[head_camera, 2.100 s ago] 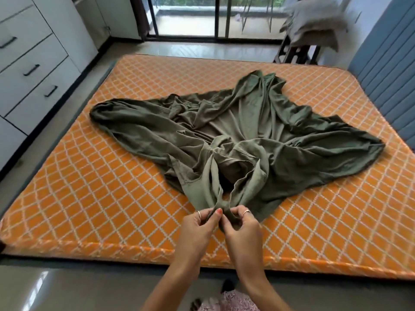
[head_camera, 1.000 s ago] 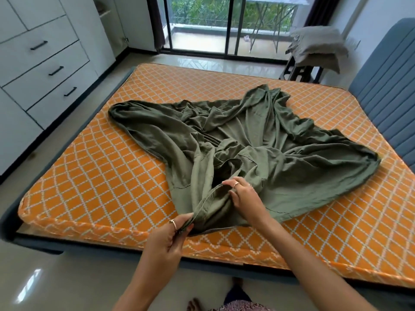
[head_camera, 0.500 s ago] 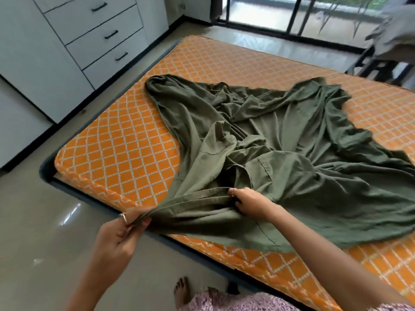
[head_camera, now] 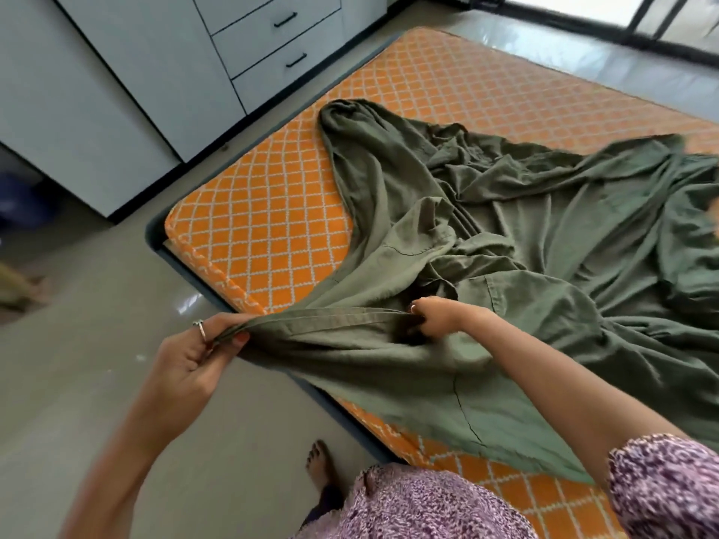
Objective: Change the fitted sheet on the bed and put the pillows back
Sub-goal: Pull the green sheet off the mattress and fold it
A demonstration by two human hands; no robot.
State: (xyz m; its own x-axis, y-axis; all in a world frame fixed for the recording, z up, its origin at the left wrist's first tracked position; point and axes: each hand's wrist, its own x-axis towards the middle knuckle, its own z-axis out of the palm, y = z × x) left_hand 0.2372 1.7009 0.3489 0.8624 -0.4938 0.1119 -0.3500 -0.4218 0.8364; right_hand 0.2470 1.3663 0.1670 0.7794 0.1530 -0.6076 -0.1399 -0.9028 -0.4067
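At the bed's near corner, I see two hands pulling a green sheet's edge tight.

From the head view, the green sheet (head_camera: 525, 243) lies bunched on the orange mattress (head_camera: 264, 227). My left hand (head_camera: 194, 352) pinches the hem (head_camera: 334, 319) between thumb and fingers. My right hand (head_camera: 435, 317) has its fingers curled round the same hem, further along. I think the sheet is soft, light and floppy, so the thick hem is the best place to hold.
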